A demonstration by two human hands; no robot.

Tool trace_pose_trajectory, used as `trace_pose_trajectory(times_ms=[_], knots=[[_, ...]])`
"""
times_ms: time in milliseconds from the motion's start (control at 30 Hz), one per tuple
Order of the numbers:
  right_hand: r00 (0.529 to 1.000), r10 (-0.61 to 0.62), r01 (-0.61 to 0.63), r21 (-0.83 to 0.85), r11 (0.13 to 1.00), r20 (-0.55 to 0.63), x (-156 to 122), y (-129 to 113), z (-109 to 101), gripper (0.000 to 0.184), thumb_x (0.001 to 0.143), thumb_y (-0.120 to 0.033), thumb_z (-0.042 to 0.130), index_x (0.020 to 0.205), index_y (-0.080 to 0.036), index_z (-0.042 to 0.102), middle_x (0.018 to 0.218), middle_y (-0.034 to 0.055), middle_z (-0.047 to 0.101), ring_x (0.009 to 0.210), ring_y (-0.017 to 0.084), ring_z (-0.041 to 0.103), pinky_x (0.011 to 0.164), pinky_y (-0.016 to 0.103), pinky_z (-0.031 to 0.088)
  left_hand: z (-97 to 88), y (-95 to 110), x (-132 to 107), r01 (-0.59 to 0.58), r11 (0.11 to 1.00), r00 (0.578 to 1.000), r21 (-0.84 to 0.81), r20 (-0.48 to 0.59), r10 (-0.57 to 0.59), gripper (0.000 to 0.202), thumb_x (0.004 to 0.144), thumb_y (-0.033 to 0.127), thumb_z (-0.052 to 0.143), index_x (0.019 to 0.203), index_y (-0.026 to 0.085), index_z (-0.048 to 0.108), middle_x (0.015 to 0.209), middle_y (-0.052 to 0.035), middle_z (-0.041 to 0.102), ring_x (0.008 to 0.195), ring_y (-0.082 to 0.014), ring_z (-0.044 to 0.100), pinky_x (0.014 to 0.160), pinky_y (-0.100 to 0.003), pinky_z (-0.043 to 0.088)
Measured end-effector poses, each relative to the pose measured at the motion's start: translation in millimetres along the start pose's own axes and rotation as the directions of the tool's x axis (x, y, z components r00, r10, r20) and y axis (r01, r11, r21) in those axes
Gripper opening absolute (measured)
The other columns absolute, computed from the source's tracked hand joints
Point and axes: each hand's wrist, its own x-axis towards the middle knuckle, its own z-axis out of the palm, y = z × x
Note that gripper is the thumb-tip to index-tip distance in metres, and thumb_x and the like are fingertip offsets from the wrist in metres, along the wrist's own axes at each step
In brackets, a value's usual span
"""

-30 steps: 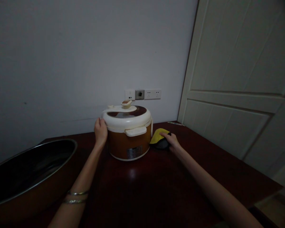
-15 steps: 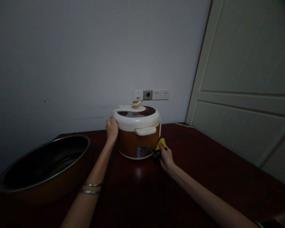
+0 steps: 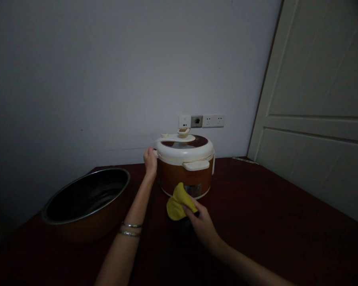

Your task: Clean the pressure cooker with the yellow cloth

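An electric pressure cooker (image 3: 170,172), brown with a cream lid, stands upright on a dark red table (image 3: 241,206). My left hand (image 3: 150,162) is closed around the handle on the cooker's left side; its fingertips are partly hidden. In front of the cooker's lower body, my right hand (image 3: 201,220) pinches a yellow cloth (image 3: 179,202) between thumb and fingers. The cloth hangs loosely and overlaps the silver label (image 3: 195,190). Whether it touches the cooker, I cannot tell.
At the left of the table sits a large round pan (image 3: 86,228) with a dark inside and a brown outside. Wall sockets (image 3: 214,120) are behind the cooker. A pale panelled door (image 3: 316,131) borders the right side.
My right hand has brought the yellow cloth from the cooker's right side round to its front left. The left hand stays at the cooker's side. The whole view has shifted slightly.
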Motion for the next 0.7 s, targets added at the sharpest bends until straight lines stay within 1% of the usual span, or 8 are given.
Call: trace_pose_trajectory(times_ms=[67, 133, 200, 300, 367, 433, 600, 700], knots=[[0.902, -0.387, 0.425, -0.242, 0.872, 0.189, 12, -14, -1, 0.045, 0.081, -0.017, 0.051, 0.125, -0.016, 0.056, 0.133, 0.0130, 0.052, 0.125, 0.024, 0.047, 0.106, 0.045, 0.035, -5.0, 3, 7, 0.057, 0.998, 0.998, -0.013, -0.022, -0.057, 0.022, 0.082, 0.031, 0.040, 0.071, 0.017, 0.053, 0.076, -0.0025, 0.059, 0.080, -0.0165, 0.057, 0.074, -0.028, 0.044], [0.671, -0.611, 0.741, -0.362, 0.566, 0.419, 29, -30, -1, 0.052, 0.083, -0.007, 0.043, 0.134, -0.016, 0.047, 0.142, 0.0131, 0.041, 0.133, 0.023, 0.036, 0.108, 0.045, 0.034, -10.9, 9, 12, 0.063, 0.998, 0.997, -0.012, -0.049, -0.064, 0.020, 0.083, 0.030, 0.040, 0.071, 0.018, 0.051, 0.076, -0.0031, 0.058, 0.083, -0.0170, 0.058, 0.077, -0.028, 0.043], [0.470, -0.660, 0.870, -0.435, 0.233, 0.586, 49, -40, 2, 0.051, 0.086, -0.005, 0.040, 0.136, -0.013, 0.044, 0.143, 0.0140, 0.041, 0.136, 0.024, 0.030, 0.108, 0.049, 0.033, -16.8, 18, 15, 0.048, 0.999, 0.996, -0.022, -0.070, -0.050, 0.020, 0.083, 0.031, 0.040, 0.072, 0.019, 0.052, 0.080, -0.0042, 0.059, 0.088, -0.0178, 0.058, 0.082, -0.029, 0.042], [0.310, -0.584, 0.865, -0.477, -0.154, 0.750, 77, -34, 14, 0.041, 0.090, -0.008, 0.039, 0.129, -0.011, 0.051, 0.135, 0.0131, 0.050, 0.132, 0.027, 0.036, 0.108, 0.053, 0.032, -23.5, 35, 13, 0.018, 0.997, 0.996, -0.080, -0.080, -0.024, 0.022, 0.084, 0.035, 0.040, 0.079, 0.018, 0.054, 0.087, -0.0061, 0.061, 0.094, -0.0191, 0.058, 0.086, -0.032, 0.042], [0.284, -0.509, 0.825, -0.477, -0.302, 0.812, 90, -18, 25, 0.037, 0.091, -0.008, 0.038, 0.124, -0.008, 0.055, 0.133, 0.0140, 0.053, 0.128, 0.027, 0.042, 0.107, 0.051, 0.034, -25.7, 44, 10, 0.005, 0.993, 0.997, -0.120, -0.075, -0.014, 0.023, 0.084, 0.035, 0.041, 0.083, 0.017, 0.055, 0.091, -0.0072, 0.062, 0.097, -0.0196, 0.058, 0.088, -0.034, 0.042], [0.317, -0.444, 0.792, -0.492, -0.361, 0.838, 96, 0, 35, 0.037, 0.091, -0.009, 0.038, 0.124, -0.004, 0.054, 0.133, 0.0165, 0.051, 0.128, 0.028, 0.042, 0.106, 0.048, 0.036, -26.3, 50, 7, 0.012, 0.990, 0.997, -0.140, -0.071, -0.022, 0.024, 0.084, 0.034, 0.041, 0.086, 0.016, 0.056, 0.093, -0.0079, 0.062, 0.098, -0.0197, 0.058, 0.088, -0.034, 0.042], [0.439, -0.325, 0.753, -0.541, -0.375, 0.837, 90, 38, 57, 0.039, 0.089, -0.011, 0.043, 0.124, 0.002, 0.053, 0.134, 0.0221, 0.049, 0.128, 0.028, 0.041, 0.109, 0.045, 0.032, -24.4, 50, 6, 0.061, 0.987, 0.996, -0.149, -0.062, -0.071, 0.024, 0.083, 0.032, 0.042, 0.089, 0.015, 0.058, 0.097, -0.0091, 0.064, 0.100, -0.0202, 0.059, 0.089, -0.034, 0.042], [0.444, -0.204, 0.793, -0.488, -0.363, 0.873, 85, 54, 59, 0.035, 0.088, -0.012, 0.045, 0.118, 0.002, 0.058, 0.128, 0.0231, 0.054, 0.125, 0.027, 0.046, 0.110, 0.043, 0.031, -22.7, 47, 6, 0.074, 0.982, 0.995, -0.173, -0.060, -0.086, 0.026, 0.084, 0.031, 0.041, 0.093, 0.014, 0.059, 0.104, -0.0116, 0.064, 0.103, -0.0202, 0.059, 0.093, -0.034, 0.041]])
